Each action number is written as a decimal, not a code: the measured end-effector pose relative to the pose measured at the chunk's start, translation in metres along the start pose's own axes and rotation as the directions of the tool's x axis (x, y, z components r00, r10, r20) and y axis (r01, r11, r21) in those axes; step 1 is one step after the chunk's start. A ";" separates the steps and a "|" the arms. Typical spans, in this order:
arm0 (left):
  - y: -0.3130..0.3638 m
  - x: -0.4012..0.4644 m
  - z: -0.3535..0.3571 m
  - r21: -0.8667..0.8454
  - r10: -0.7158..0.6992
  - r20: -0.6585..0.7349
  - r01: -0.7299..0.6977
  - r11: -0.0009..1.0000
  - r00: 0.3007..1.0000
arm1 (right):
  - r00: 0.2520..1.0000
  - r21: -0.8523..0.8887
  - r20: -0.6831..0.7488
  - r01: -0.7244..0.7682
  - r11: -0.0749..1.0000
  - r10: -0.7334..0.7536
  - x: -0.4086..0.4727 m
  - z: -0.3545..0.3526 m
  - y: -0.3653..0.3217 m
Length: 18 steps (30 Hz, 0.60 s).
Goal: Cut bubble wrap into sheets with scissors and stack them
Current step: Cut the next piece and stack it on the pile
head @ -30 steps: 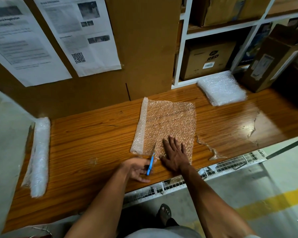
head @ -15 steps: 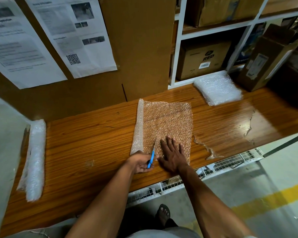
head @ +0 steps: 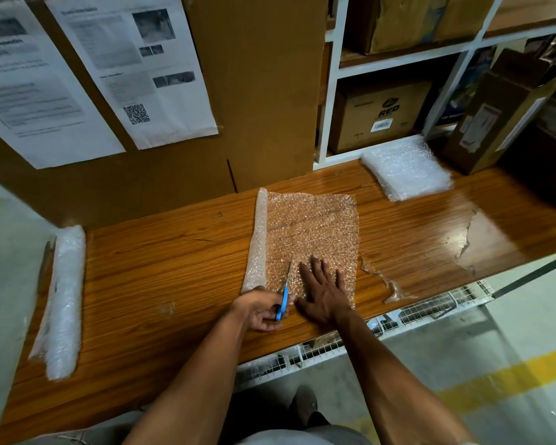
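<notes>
Mid-cut: the left hand (head: 264, 311) grips the scissors (head: 284, 292) in the wrap (head: 312, 232), the right hand (head: 326, 292) presses flat beside; next, snip straight toward the far edge.

Wood-grain desk (head: 174, 261), glossy, with torn clear film (head: 389, 284) peeling near the front edge right of centre and another torn patch (head: 466, 239) toward the right end. Unrolled bubble wrap (head: 312, 232) lay flat mid-desk, its rolled part (head: 258, 242) along the sheet's left side, running front to back. A second roll (head: 63, 300) lay at the left end, also front to back. Stack of cut sheets (head: 406, 167) sat at the back edge, right of centre, with a tilted cardboard box (head: 495, 123) just beside it on its right.
</notes>
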<state>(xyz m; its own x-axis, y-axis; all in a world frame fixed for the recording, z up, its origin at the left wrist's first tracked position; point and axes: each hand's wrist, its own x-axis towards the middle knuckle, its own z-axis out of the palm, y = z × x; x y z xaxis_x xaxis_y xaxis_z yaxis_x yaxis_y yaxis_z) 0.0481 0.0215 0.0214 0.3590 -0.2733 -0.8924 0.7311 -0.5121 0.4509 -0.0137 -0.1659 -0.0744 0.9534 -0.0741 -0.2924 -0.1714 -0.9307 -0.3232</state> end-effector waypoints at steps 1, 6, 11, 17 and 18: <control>0.001 -0.001 0.000 0.005 -0.005 0.012 0.005 1.000 1.000 | 1.000 0.001 -0.002 0.001 1.000 -0.001 0.000 0.000 0.001; 0.006 0.004 0.000 0.000 -0.004 0.044 0.004 1.000 0.999 | 1.000 0.006 0.009 -0.003 1.000 0.003 -0.001 -0.002 0.000; 0.013 0.009 0.003 -0.025 0.007 0.042 -0.006 1.000 0.999 | 1.000 -0.025 0.023 -0.007 1.000 0.008 0.000 -0.003 0.002; 0.024 0.008 0.005 -0.026 0.002 0.077 0.000 1.000 0.997 | 0.999 -0.058 0.033 -0.019 0.998 0.021 0.001 -0.006 0.006; 0.026 0.009 0.005 -0.018 0.001 0.084 0.001 1.000 0.996 | 0.999 -0.065 0.031 -0.019 0.998 0.021 0.001 -0.006 0.006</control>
<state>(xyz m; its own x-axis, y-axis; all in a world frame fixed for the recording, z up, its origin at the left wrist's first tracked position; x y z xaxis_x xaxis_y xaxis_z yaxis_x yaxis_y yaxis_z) 0.0674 0.0020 0.0254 0.3093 -0.3414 -0.8876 0.7417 -0.4976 0.4498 -0.0122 -0.1740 -0.0713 0.9415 -0.0824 -0.3269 -0.1729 -0.9504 -0.2586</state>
